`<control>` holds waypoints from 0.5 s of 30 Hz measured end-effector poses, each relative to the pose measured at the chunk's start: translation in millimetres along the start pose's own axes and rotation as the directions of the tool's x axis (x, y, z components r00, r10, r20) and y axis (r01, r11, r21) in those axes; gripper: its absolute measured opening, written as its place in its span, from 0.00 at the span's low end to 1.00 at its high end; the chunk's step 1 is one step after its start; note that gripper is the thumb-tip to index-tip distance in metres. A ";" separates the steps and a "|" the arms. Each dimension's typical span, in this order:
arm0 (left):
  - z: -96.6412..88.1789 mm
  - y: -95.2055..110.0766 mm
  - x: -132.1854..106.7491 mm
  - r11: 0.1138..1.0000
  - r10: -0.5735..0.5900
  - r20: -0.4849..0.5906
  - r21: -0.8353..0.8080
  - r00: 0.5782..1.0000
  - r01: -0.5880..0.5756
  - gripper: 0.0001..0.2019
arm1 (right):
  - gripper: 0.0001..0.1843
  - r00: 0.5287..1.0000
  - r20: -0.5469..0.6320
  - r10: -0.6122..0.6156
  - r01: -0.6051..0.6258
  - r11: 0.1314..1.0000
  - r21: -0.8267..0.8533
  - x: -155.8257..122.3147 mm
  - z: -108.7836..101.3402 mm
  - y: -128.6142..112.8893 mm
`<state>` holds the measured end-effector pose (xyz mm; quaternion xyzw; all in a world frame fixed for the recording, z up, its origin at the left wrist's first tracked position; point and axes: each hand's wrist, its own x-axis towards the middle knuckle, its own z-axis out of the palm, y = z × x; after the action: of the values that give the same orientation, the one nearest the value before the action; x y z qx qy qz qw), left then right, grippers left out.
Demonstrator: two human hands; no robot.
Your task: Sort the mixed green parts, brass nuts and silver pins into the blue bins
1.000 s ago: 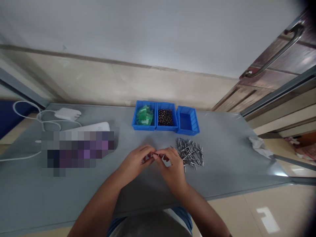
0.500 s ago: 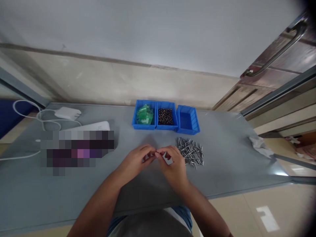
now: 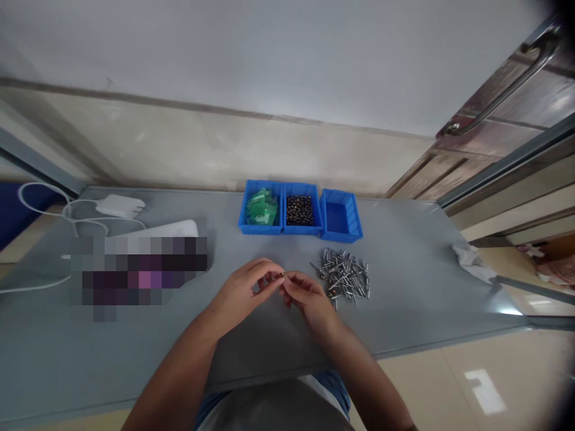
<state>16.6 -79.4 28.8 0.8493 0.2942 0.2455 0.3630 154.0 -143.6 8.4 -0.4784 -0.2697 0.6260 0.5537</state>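
My left hand (image 3: 245, 287) and my right hand (image 3: 305, 294) meet over the middle of the grey table (image 3: 404, 287). Their fingertips are pinched together on a tiny dark part (image 3: 282, 276) held between them; I cannot make out what it is. A heap of small metal pins (image 3: 344, 276) lies just right of my right hand. Behind the hands stand three blue bins in a row: the left bin (image 3: 261, 208) holds green pieces, the middle bin (image 3: 300, 210) holds small dark parts, the right bin (image 3: 340, 215) looks empty.
A white charger with its cable (image 3: 117, 206) and a white flat device (image 3: 167, 229) lie at the back left. A crumpled white cloth (image 3: 469, 260) sits near the table's right edge. A door with a metal handle (image 3: 503, 90) stands at the right.
The hands have stayed together at the table's middle. My right hand's fingers have curled in tighter and the pinch has shifted slightly. The view has drifted a little.
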 end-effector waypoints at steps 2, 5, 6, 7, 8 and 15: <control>0.0 0.1 0.2 1.000 -0.004 -0.005 -0.002 1.000 0.004 0.05 | 0.11 1.000 -0.020 0.002 -0.002 1.000 0.015 0.3 -0.2 0.1; -0.9 1.0 1.2 1.000 -0.024 -0.007 0.004 1.000 0.024 0.06 | 0.10 0.995 -0.083 -0.064 0.058 0.996 -0.072 -0.5 -0.5 -1.7; -1.2 1.2 1.6 0.999 -0.033 -0.005 0.009 0.999 0.033 0.06 | 0.10 0.988 -0.111 -0.106 0.092 0.988 -0.125 -1.4 -0.2 -2.7; -1.4 1.2 1.8 0.999 -0.043 0.000 0.013 0.999 0.043 0.06 | 0.10 0.978 -0.138 -0.158 0.130 0.973 -0.190 -2.5 0.5 -3.9; -1.4 1.0 1.9 0.999 -0.051 0.005 0.015 0.999 0.051 0.06 | 0.09 0.963 -0.158 -0.217 0.170 0.949 -0.265 -4.0 1.4 -5.2; 1.0 -3.2 1.0 1.000 -0.029 0.058 0.004 0.998 0.029 0.05 | 0.06 0.829 -0.086 -0.553 0.309 0.579 -0.754 -12.9 10.2 -13.4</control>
<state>16.9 -77.3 25.9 0.8523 0.2963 0.2148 0.3737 149.7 -150.7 27.9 -0.6650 -0.5084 0.2313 0.4958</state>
